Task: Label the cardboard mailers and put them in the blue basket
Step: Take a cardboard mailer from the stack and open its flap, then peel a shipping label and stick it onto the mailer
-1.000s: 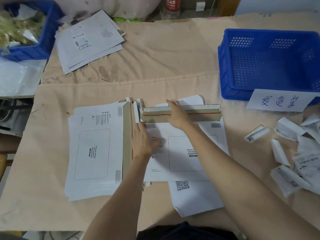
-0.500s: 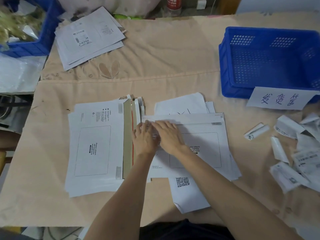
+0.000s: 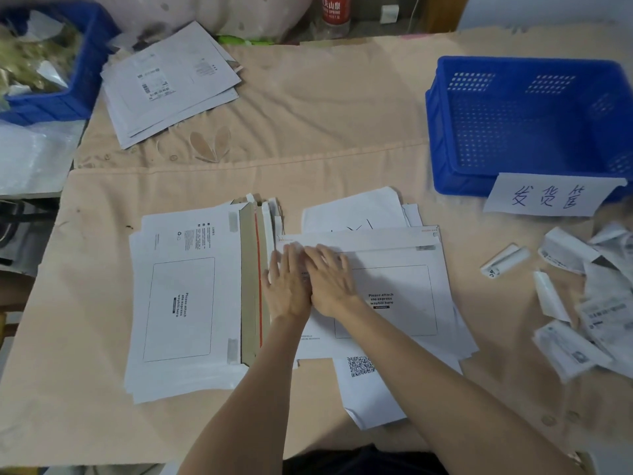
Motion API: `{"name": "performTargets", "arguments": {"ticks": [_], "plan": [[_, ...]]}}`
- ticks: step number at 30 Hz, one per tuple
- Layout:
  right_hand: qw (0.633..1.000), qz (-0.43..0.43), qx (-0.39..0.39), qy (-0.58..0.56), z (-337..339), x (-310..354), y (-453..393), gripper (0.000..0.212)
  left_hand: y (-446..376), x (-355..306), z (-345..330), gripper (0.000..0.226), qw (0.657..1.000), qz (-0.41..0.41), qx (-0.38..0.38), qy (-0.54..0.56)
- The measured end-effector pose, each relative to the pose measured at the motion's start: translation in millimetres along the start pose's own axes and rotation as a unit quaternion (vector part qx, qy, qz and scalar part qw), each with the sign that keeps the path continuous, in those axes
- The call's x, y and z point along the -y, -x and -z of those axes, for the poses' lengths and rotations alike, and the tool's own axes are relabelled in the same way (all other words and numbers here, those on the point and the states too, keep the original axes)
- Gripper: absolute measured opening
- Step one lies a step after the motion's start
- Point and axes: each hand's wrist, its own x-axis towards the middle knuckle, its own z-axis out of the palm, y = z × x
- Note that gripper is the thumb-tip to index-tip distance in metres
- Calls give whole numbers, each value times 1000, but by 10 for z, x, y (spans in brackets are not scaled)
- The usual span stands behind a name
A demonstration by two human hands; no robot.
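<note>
A white cardboard mailer (image 3: 404, 296) with a printed waybill box lies flat in front of me, its flap folded down along the top edge. My left hand (image 3: 289, 282) and my right hand (image 3: 330, 279) lie side by side, fingers straight, pressing on the mailer's left part near the flap. A stack of open mailers (image 3: 185, 303) with a brown flap and red strip sits to the left. The blue basket (image 3: 527, 125) stands at the far right with a handwritten paper sign on its front; nothing shows inside it.
Loose labels and backing scraps (image 3: 582, 303) lie at the right edge. Labelled mailers (image 3: 168, 84) are piled at the far left. Another blue bin (image 3: 51, 63) of packaging stands at the top left corner. A bottle (image 3: 335, 12) stands beyond the table.
The flap stood raised under my right hand a second ago; it is now folded flat. My right hand came back beside my left, and both press the mailer.
</note>
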Motion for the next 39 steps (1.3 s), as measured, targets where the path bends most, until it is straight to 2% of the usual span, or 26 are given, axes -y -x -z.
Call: {"name": "performTargets", "arguments": {"ticks": [3, 5, 8, 11, 14, 17, 19, 21, 22, 24, 26, 27, 30, 33, 34, 39], "plan": [[1000, -9, 22, 12, -51, 5, 3, 77, 15, 24, 3, 63, 999, -16, 30, -28], [1000, -6, 11, 26, -37, 0, -8, 76, 38, 30, 26, 66, 998, -24, 42, -38], [998, -5, -37, 42, 28, 41, -52, 57, 37, 33, 41, 69, 998, -28, 47, -40], [998, -18, -48, 48, 33, 110, -86, 47, 18, 39, 67, 72, 997, -29, 53, -54], [999, -4, -35, 6, 70, 43, -153, 43, -23, 46, 62, 70, 995, -35, 64, -63], [991, 14, -6, -132, 203, -163, -199, 48, -88, -47, 101, 60, 998, -16, 43, -50], [975, -33, -64, -208, 276, -360, -129, 50, -122, -217, 199, 55, 999, 19, 17, -46], [964, -114, -155, -183, 302, -616, 6, 48, -146, -448, 310, 50, 999, 46, -24, -9], [957, -157, -183, -159, 289, -755, 84, 48, -157, -580, 342, 50, 998, 30, -47, 19], [944, -226, -201, -134, 226, -1002, 239, 49, -165, -885, 340, 54, 993, -81, -65, 56], [938, -257, -195, -128, 129, -1182, 340, 50, -129, -1195, 293, 55, 977, -205, -15, 50], [937, -261, -189, -138, 70, -1255, 369, 49, -115, -1320, 249, 52, 970, -238, 14, 39], [943, -256, -141, -160, -43, -1399, 415, 50, -99, -1499, 105, 48, 967, -248, 57, -15], [949, -252, -127, -141, -176, -1395, 454, 50, -84, -1499, 36, 52, 963, -254, 74, -50], [953, -245, -98, -152, -176, -1375, 463, 54, -78, -1484, 33, 52, 962, -258, 76, -54], [952, -252, -112, -132, -69, -1371, 489, 65, -65, -1435, 26, 57, 957, -269, 97, -51]]}}
